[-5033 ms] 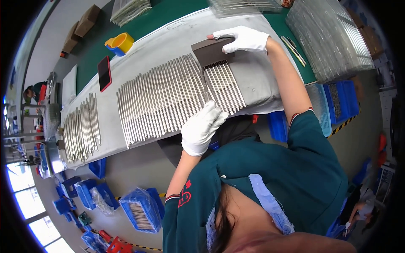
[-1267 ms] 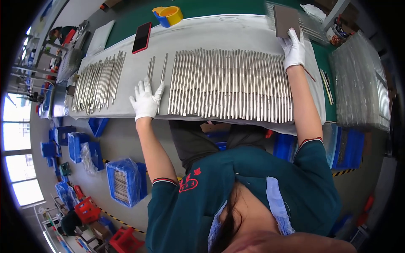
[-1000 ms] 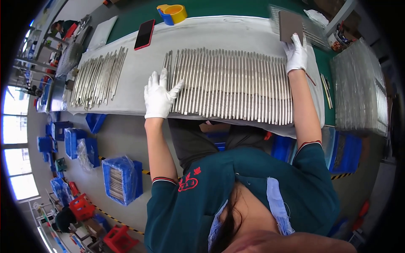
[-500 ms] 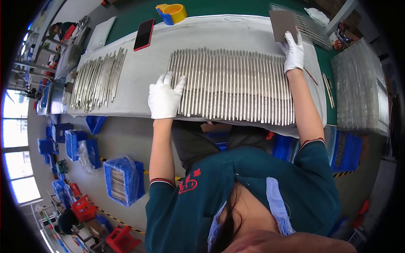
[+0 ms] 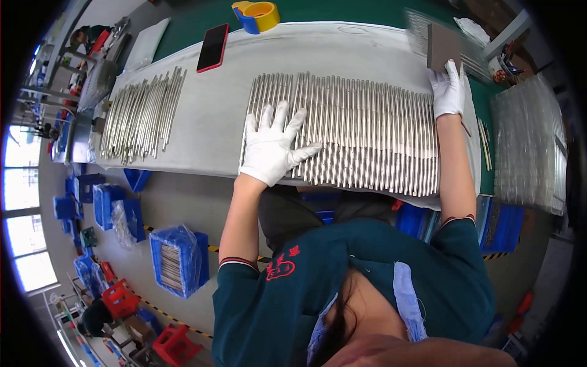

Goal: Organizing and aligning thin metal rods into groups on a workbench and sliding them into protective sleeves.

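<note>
A wide row of slim silver metal rods [image 5: 367, 122] lies side by side on the white cloth [image 5: 208, 110] in front of me. My left hand [image 5: 273, 145], in a white glove, rests flat with spread fingers on the rods at the row's left end. Beyond the row's right end, my gloved right hand [image 5: 448, 92] grips the near edge of a flat grey-brown board [image 5: 444, 48]. Part of that hand's grip is hidden from view. A looser, uneven group of rods [image 5: 143, 116] lies farther left on the cloth.
A red-edged phone [image 5: 213, 48] and a yellow-and-blue tape dispenser [image 5: 258, 16] lie at the back. Behind the board is a clear plastic tray [image 5: 419, 30]. Stacked clear trays [image 5: 529, 140] stand at right. A blue crate [image 5: 177, 263] sits on the floor at left.
My left hand has moved right from the row's left edge onto the rods, its fingers spreading. My right hand and the board have shifted right in the picture. The row's left end now looks slightly uneven.
</note>
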The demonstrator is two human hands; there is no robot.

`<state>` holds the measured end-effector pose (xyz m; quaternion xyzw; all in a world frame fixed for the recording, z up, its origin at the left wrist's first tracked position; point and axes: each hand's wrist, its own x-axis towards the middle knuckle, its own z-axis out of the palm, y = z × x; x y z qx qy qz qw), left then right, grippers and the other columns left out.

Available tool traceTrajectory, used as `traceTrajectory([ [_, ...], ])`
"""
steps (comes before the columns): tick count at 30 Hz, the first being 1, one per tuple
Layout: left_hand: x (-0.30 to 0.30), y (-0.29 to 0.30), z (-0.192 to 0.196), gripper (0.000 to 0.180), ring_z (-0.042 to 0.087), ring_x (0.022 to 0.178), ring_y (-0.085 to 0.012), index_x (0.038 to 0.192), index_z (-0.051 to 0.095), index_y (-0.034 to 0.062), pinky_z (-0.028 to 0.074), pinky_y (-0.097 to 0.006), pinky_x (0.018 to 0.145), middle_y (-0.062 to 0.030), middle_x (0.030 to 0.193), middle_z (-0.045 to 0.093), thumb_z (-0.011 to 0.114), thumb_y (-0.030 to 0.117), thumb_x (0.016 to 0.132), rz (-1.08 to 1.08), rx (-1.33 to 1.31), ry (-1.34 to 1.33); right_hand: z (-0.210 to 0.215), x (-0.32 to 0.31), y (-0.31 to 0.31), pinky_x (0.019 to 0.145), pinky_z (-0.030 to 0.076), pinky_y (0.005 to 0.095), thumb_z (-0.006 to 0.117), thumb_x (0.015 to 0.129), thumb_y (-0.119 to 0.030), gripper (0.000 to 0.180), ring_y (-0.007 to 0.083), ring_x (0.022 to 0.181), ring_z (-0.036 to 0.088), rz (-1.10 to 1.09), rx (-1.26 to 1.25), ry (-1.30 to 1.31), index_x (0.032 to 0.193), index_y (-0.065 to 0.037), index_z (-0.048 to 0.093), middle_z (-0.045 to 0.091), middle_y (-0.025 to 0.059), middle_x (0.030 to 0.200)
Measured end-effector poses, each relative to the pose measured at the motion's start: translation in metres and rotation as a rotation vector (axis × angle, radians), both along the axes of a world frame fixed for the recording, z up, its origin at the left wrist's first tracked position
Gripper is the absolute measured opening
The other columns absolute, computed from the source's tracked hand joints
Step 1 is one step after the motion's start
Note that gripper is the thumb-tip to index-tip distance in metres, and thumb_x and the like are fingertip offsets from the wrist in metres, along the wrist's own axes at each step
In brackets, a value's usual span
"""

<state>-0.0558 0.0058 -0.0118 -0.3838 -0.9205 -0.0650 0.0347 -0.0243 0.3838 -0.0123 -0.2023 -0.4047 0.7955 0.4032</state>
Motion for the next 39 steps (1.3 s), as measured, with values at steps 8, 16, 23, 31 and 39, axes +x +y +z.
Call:
traceTrajectory([
  [8, -0.021, -0.038, 0.001, 0.081, 0.028, 0.136, -0.0417, 0.142, 0.039, 0.0154, 0.018, -0.055, 0.11, -0.0201, 0.148, 0.032, 0.047, 0.068, 0.082, 0.207, -0.031, -0.082, 0.005, 0.005, -0.001, 0.099, 0.043, 0.0395, 0.064, 0.089, -0.016, 0.042, 0.0219, 0.112, 0.053, 0.023, -0.038, -0.021, 0.127, -0.013, 0.048, 0.056, 0.0072, 0.12],
  [16, -0.006, -0.017, 0.004, 0.083, 0.032, 0.133, -0.0431, 0.142, 0.04, 0.013, 0.018, -0.059, 0.108, -0.0209, 0.145, 0.035, 0.047, 0.069, 0.081, 0.184, -0.049, -0.021, 0.002, 0.003, -0.001, 0.101, 0.041, 0.0394, 0.064, 0.089, -0.018, 0.042, 0.0224, 0.115, 0.051, 0.047, -0.026, -0.026, 0.128, -0.013, 0.048, 0.054, 0.0075, 0.122],
  [23, 0.011, 0.005, 0.009, 0.079, 0.034, 0.131, -0.0441, 0.142, 0.039, 0.0169, 0.02, -0.063, 0.105, -0.0219, 0.144, 0.036, 0.048, 0.068, 0.082, 0.101, -0.058, 0.007, 0.004, -0.001, -0.006, 0.102, 0.041, 0.0396, 0.064, 0.089, -0.018, 0.042, 0.0223, 0.116, 0.051, 0.0, -0.051, -0.037, 0.127, -0.01, 0.049, 0.055, 0.0067, 0.123],
  [31, -0.013, -0.023, 0.002, 0.083, 0.033, 0.132, -0.0426, 0.141, 0.041, 0.0166, 0.019, -0.061, 0.105, -0.0218, 0.144, 0.036, 0.044, 0.073, 0.08, 0.266, -0.06, -0.025, -0.007, 0.002, 0.015, 0.096, 0.046, 0.0413, 0.066, 0.087, -0.015, 0.051, 0.0226, 0.11, 0.055, 0.045, 0.003, 0.05, 0.132, -0.017, 0.043, 0.056, 0.0056, 0.12],
  [39, 0.019, 0.043, 0.008, 0.086, 0.035, 0.13, -0.0433, 0.138, 0.046, 0.0142, 0.017, -0.061, 0.107, -0.0243, 0.141, 0.039, 0.046, 0.074, 0.077, -0.065, 0.053, 0.037, 0.015, 0.004, -0.013, 0.099, 0.043, 0.0381, 0.064, 0.089, -0.017, 0.04, 0.0211, 0.112, 0.054, 0.004, -0.014, 0.025, 0.126, -0.015, 0.05, 0.057, 0.0048, 0.12],
])
